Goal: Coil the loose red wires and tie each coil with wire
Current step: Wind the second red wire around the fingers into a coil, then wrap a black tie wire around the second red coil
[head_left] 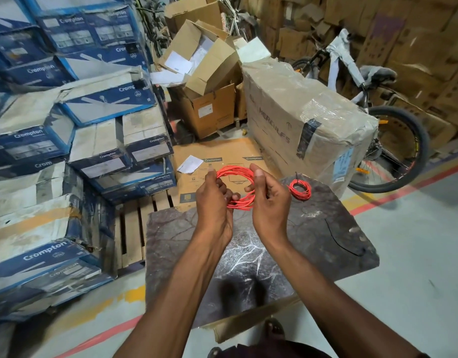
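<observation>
I hold a round coil of red wire (pixel 235 171) up in the air over the far edge of a dark stone slab (pixel 248 254). My left hand (pixel 215 197) grips the coil's left side, fingers closed around the strands. On the right side my right hand (pixel 269 200) pinches the strands, thumb up on the top of the loop. A smaller red coil (pixel 300 189), bound with a dark wire whose end sticks up, lies on the slab's far right corner. A thin dark wire (pixel 339 241) lies curved on the slab at the right.
Stacked blue and white cartons (pixel 54 151) fill the left. A flat brown carton (pixel 222 156) lies beyond the slab, a large wrapped box (pixel 300 112) and a bicycle (pixel 390 151) stand at the right. Grey floor with a red line (pixel 403 189) runs right.
</observation>
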The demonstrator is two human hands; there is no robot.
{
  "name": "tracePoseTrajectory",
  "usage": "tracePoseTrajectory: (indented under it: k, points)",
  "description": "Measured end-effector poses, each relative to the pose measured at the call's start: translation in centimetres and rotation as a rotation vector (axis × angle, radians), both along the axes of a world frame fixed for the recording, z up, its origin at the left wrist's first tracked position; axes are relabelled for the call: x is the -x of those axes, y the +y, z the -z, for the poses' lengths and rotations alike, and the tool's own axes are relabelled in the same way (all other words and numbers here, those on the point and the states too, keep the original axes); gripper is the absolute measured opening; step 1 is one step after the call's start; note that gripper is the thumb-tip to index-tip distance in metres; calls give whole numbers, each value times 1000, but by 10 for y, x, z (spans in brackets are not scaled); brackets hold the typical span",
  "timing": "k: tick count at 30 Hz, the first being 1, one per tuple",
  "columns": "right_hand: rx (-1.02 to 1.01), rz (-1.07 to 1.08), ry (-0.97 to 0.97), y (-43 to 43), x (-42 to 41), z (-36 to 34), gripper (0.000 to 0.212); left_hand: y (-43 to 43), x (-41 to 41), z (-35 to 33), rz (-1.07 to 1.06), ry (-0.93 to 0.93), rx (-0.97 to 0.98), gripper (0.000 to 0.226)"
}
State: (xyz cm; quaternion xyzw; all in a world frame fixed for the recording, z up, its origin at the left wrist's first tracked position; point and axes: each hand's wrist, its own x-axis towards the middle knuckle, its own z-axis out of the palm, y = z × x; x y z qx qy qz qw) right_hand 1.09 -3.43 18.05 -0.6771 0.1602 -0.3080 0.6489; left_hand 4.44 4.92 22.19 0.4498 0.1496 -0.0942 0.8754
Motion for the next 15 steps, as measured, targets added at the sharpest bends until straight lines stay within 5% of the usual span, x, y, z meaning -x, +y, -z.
tracePoseTrajectory:
  k: [6,15]
  points:
    - [-23,-203,11,-15,6,12,44,-21,-5,1,-57,33,60,34]
    - [-37,-288,25,-80,3,14,38,-45,-11,15,-27,-11,-191,41]
